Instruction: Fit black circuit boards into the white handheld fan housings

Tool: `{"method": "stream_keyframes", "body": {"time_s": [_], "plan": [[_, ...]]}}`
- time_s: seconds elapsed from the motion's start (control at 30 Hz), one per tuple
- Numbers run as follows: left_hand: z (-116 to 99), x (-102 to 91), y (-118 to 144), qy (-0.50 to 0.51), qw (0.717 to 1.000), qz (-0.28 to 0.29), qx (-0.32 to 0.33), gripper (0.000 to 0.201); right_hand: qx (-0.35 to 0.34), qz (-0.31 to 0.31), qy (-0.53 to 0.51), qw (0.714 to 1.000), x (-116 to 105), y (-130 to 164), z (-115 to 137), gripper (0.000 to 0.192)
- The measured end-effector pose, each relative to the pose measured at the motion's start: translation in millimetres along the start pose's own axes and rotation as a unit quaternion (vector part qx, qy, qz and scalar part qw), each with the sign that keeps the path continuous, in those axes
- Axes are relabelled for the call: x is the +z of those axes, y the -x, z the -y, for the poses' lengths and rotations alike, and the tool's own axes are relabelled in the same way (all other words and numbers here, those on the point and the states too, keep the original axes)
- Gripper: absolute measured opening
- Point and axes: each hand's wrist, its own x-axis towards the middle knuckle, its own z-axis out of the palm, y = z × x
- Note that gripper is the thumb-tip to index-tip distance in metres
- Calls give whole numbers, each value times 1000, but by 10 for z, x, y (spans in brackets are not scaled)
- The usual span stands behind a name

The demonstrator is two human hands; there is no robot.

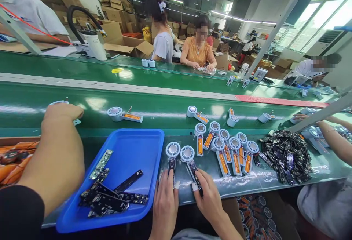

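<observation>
Two white handheld fan bodies with round grilles lie side by side in front of me, each with a black circuit board in its handle. On the left fan (173, 149), my left hand (165, 199) holds the handle, fingers stretched over the board and thumb along its right side. My right hand (206, 197) grips the handle of the right fan (187, 153) between thumb and fingers. Both thumbs have white tips. A blue tray (155, 141) with loose black circuit boards (110, 199) stands left of my left hand.
Several fan bodies (234, 144) with orange-filled handles cluster at right, beside a heap of circuit boards (288, 157). More fans (114, 113) lie on the green conveyor belt (159, 109). A co-worker's arm (60, 152) reaches over the tray's left side; another co-worker's arm (327, 126) is at right.
</observation>
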Motion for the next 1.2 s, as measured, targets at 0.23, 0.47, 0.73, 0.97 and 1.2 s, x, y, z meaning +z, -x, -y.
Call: {"method": "stream_keyframes", "body": {"time_s": [0.23,0.47,0.73,0.97,1.2], "plan": [[37,-29,-58,-81,993,-46,72,61,-29,-33,14,999,16,-31,14,52],[65,9,-67,-76,992,-62,83,62,-23,-36,3,999,56,-16,-18,50],[20,-33,-124,-33,998,-37,50,59,-6,-8,-23,1000,19,-71,4,56],[-14,-36,-181,-38,998,-9,40,59,-2,20,-29,999,16,-114,28,61],[9,7,-157,-40,998,-25,37,61,9,10,-27,1000,33,-166,38,57]]}}
